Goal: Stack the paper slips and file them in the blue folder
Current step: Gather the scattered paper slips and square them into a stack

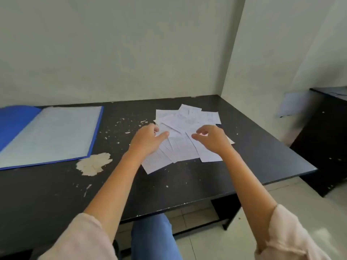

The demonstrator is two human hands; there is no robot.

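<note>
Several white paper slips (187, 126) lie scattered and overlapping on the black table (244, 151), right of centre. My left hand (148, 139) rests over the left side of the pile, fingers curled, thumb touching a slip. Over the pile's right side hovers my right hand (210, 137), its fingers bent and apart, holding nothing. The blue folder (52, 134) lies open at the far left, its pale inner sheet facing up.
The tabletop is chipped, with a large pale patch (93, 164) near the folder's corner. A wall runs along the table's back edge. A second dark desk (324, 137) stands to the right across tiled floor.
</note>
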